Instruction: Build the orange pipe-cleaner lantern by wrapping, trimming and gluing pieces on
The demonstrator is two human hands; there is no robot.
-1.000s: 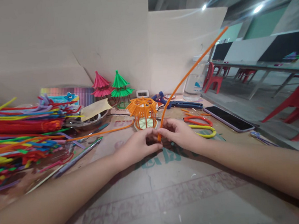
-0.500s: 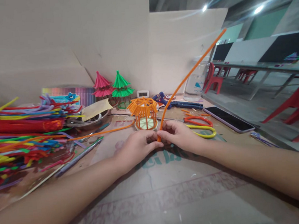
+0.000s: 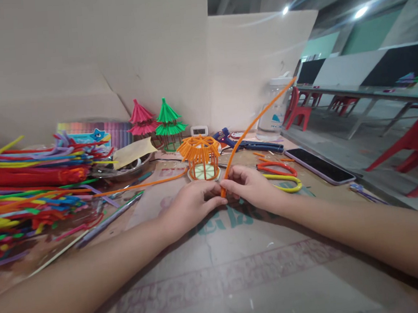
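Note:
My left hand (image 3: 201,199) and my right hand (image 3: 247,185) meet at the centre, above a sheet with printed markings. Both are closed around the lower end of an orange pipe cleaner (image 3: 253,122), whose long free part slants up to the right. Its gripped end is partly hidden by the fingers. Just beyond the hands stands a small pavilion (image 3: 202,157) with an orange fringed roof, brown posts and a pale base. Another orange pipe cleaner (image 3: 146,184) stretches left from beside that pavilion.
Colourful pipe cleaners (image 3: 34,189) lie heaped at left. Pink (image 3: 142,118) and green roofed models (image 3: 169,118) stand behind. To the right are scissors (image 3: 287,185) with yellow handles, red handles (image 3: 278,169), a phone (image 3: 320,166), a blue glue gun (image 3: 225,137) and a clear bottle (image 3: 274,110).
The free end of the orange pipe cleaner has swung lower and to the left, bending more. My hands stay in nearly the same place, still gripping it.

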